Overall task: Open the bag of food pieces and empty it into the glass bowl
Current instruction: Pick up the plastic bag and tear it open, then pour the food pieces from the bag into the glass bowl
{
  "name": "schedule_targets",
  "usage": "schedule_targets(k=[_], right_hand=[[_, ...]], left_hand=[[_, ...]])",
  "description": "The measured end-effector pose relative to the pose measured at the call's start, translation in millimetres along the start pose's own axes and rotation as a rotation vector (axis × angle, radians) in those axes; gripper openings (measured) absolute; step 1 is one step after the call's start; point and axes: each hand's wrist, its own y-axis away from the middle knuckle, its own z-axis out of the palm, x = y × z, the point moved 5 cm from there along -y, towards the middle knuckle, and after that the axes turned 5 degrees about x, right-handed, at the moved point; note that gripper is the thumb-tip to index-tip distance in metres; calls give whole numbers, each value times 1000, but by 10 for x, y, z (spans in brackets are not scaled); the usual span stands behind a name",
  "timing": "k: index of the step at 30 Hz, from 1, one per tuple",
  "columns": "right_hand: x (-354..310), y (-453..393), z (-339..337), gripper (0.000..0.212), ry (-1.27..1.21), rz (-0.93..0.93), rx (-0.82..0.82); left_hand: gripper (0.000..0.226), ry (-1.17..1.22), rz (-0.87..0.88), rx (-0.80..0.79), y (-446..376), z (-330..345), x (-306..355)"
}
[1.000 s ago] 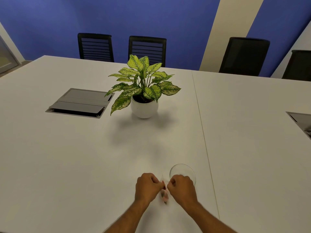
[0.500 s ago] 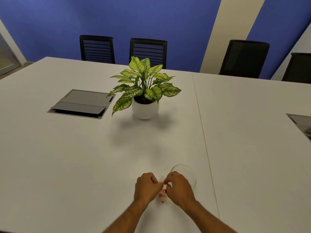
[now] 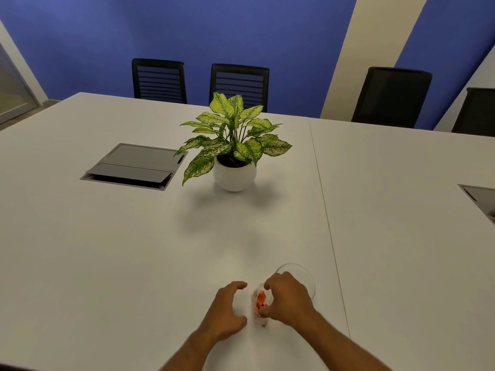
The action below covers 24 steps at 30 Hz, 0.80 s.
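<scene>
Low at the near edge of the white table (image 3: 134, 263), a small clear plastic bag (image 3: 261, 303) holding orange food pieces (image 3: 260, 299) is seen standing roughly upright between the two hands. It is gripped by the right hand (image 3: 288, 301), whose thumb and fingers are curled around its right side, the index finger being hooked over its top. Whether the bag's mouth has been opened cannot be told, as the top is partly covered by that finger and the plastic is blurred. A small dark speck lies on the table just below the bag; its nature cannot be made out.

The left hand (image 3: 227, 309) is held just beside the bag, apart from it, with fingers spread and loosely curved and nothing grasped in it. Both bare forearms are seen entering from the bottom edge.

The glass bowl (image 3: 304, 274) is placed directly behind the right hand, its near part hidden by the knuckles; only the far rim and right wall are shown. No pieces can be seen in the visible part.

Farther off, near the table's middle, a leafy green-and-cream plant (image 3: 233, 135) in a round white pot (image 3: 234, 176) is set. To its left a grey cable hatch (image 3: 134, 166) is recessed into the tabletop, and another is cut off at the right edge. Black office chairs (image 3: 239, 84) are lined up along the far side, before a blue wall (image 3: 241, 36) crossed by a cream stripe.
</scene>
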Motion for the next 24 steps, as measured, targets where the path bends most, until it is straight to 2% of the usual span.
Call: schedule_targets(k=[3,6,8,11,14,17,19,20,22,24], right_hand=[[-26,1,-103,68,-20,-16,12],[-57,8,-211,68,-60,-26,46],[-61,13,-284,66,-80,-38,77],[-35,36,-373,60,-157,-21,118],[43,58,-377,51,-406,48,142],[209,86,-316,28,-877,192,283],[351,122,-216,14,-1250,377,386],[407,134,-122,14,-1409,485,381],[457,157,85,25,-1620,669,262],[422,202,236,35,-1739,769,89]], left_hand=[[115,-24,68,-127,-7,111,70],[126,-26,85,-135,-76,236,175],[109,-14,107,-69,-125,266,272],[65,28,128,80,-155,205,424],[34,40,146,120,-153,153,515],[29,123,165,150,-140,123,542],[30,178,165,180,-132,107,568],[33,191,172,194,-125,100,593],[35,232,193,208,-114,97,662],[34,292,216,217,-96,104,756]])
